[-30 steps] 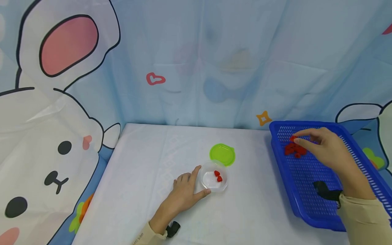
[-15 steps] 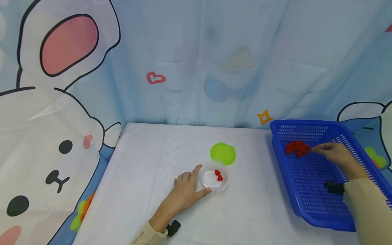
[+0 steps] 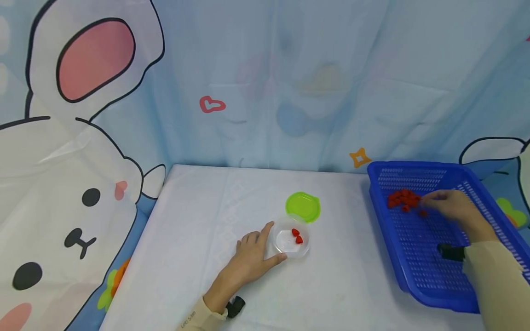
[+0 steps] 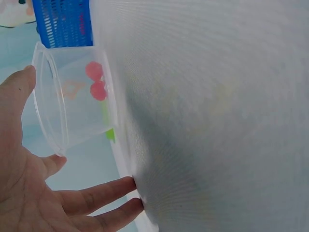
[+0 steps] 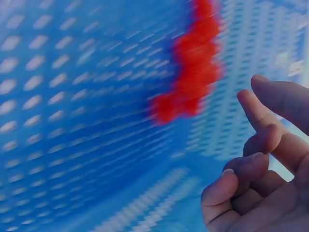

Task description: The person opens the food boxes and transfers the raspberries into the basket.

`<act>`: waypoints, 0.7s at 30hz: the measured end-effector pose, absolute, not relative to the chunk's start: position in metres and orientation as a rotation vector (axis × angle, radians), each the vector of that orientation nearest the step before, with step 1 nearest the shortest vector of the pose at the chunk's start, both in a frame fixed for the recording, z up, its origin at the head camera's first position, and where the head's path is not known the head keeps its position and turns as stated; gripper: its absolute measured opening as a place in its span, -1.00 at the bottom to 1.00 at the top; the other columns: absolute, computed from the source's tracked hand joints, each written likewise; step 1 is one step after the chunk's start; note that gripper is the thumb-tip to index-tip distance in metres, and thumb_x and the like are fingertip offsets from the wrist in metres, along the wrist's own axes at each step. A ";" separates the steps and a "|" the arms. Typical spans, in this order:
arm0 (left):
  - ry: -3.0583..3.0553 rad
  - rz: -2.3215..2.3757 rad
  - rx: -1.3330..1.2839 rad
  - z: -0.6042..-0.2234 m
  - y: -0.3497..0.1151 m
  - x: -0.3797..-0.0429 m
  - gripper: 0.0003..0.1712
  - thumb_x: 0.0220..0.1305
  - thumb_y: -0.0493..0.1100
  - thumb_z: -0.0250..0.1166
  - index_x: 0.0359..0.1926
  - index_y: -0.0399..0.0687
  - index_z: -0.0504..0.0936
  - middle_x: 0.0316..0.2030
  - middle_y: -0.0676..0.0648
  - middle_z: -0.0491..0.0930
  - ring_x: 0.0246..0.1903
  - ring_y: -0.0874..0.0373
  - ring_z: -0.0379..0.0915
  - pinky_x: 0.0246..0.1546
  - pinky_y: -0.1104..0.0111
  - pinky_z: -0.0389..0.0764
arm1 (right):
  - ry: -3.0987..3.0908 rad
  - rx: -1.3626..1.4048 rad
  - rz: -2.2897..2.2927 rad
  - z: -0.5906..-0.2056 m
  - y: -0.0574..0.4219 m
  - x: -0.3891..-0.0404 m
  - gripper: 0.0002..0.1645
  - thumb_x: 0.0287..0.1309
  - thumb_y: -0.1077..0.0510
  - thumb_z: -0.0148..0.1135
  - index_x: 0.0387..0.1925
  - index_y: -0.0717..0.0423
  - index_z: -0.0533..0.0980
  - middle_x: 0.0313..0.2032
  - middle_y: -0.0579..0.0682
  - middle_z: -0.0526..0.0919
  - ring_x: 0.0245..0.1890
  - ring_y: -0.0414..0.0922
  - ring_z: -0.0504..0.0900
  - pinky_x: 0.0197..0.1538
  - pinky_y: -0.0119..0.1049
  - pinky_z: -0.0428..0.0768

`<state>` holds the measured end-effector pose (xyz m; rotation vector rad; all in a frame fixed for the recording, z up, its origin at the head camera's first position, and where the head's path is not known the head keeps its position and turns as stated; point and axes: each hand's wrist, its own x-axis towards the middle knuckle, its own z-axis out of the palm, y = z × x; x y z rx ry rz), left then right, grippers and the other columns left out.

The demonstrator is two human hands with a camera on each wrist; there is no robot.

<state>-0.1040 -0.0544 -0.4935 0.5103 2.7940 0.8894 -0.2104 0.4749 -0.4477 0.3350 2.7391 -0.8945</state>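
A clear plastic cup (image 3: 285,249) stands upright on the white table, with two small red pieces (image 3: 299,240) inside. My left hand (image 3: 250,255) holds it at the rim between thumb and index finger (image 4: 55,163); other fingertips rest on the tablecloth. Over at the right, my right hand (image 3: 452,207) is inside the blue basket (image 3: 422,262), beside a pile of red pieces (image 3: 402,197). Its thumb and index finger (image 5: 256,108) are slightly apart with nothing seen between them, the other fingers curled. One red piece (image 3: 423,213) lies just below those fingertips.
A green lid (image 3: 303,207) lies right behind the cup. The basket's raised walls surround my right hand. A blue printed curtain (image 3: 248,138) hangs along the table's back edge.
My right hand, earlier pinching a red piece over the pile, has moved right and lower in the basket. A red piece now lies apart from the pile. My left hand stays at the cup.
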 end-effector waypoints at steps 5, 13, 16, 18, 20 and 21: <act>2.795 0.887 0.514 -0.494 -0.053 -0.105 0.03 0.27 0.41 0.22 0.55 0.06 0.06 0.17 -0.33 0.41 0.23 -0.30 0.27 0.18 -0.24 0.24 | 2.869 0.105 -0.843 -0.407 0.429 -0.197 -0.26 0.43 -0.23 0.08 0.15 0.42 0.45 0.07 0.54 0.41 -0.01 0.46 0.38 -0.17 0.30 0.46; 2.795 0.896 0.510 -0.493 -0.052 -0.103 0.03 0.27 0.41 0.22 0.55 0.07 0.06 0.18 -0.33 0.41 0.23 -0.30 0.27 0.20 -0.24 0.22 | 2.945 -0.220 -0.931 -0.366 0.348 -0.172 -0.53 0.41 -0.06 0.20 0.11 0.22 0.57 -0.50 0.04 0.41 -0.61 -0.06 0.32 -0.59 -0.23 0.27; 2.798 0.900 0.516 -0.492 -0.053 -0.102 0.03 0.27 0.41 0.23 0.55 0.06 0.07 0.17 -0.33 0.41 0.23 -0.30 0.28 0.20 -0.25 0.23 | 2.929 -0.331 -0.953 -0.361 0.321 -0.167 -0.59 0.40 -0.02 0.23 0.09 0.16 0.60 -0.51 0.01 0.37 -0.60 -0.09 0.29 -0.56 -0.22 0.25; 2.798 0.895 0.514 -0.492 -0.052 -0.102 0.03 0.27 0.41 0.22 0.55 0.07 0.06 0.18 -0.32 0.41 0.23 -0.29 0.28 0.20 -0.24 0.23 | 2.903 -0.395 -0.983 -0.359 0.305 -0.166 -0.63 0.38 0.00 0.26 0.06 0.14 0.63 -0.51 0.00 0.36 -0.57 -0.08 0.29 -0.55 -0.22 0.26; 2.801 0.892 0.512 -0.492 -0.052 -0.102 0.03 0.27 0.41 0.22 0.55 0.07 0.06 0.18 -0.32 0.41 0.23 -0.29 0.28 0.20 -0.25 0.23 | 2.876 -0.438 -1.008 -0.361 0.291 -0.167 -0.66 0.35 0.03 0.29 0.03 0.13 0.65 -0.48 0.01 0.38 -0.56 -0.08 0.31 -0.54 -0.23 0.29; 2.803 0.889 0.509 -0.492 -0.052 -0.103 0.03 0.27 0.41 0.22 0.56 0.07 0.05 0.18 -0.32 0.41 0.24 -0.28 0.27 0.20 -0.25 0.23 | 2.859 -0.449 -1.014 -0.362 0.284 -0.169 -0.67 0.34 0.03 0.30 0.02 0.12 0.66 -0.47 0.00 0.40 -0.55 -0.08 0.31 -0.54 -0.23 0.30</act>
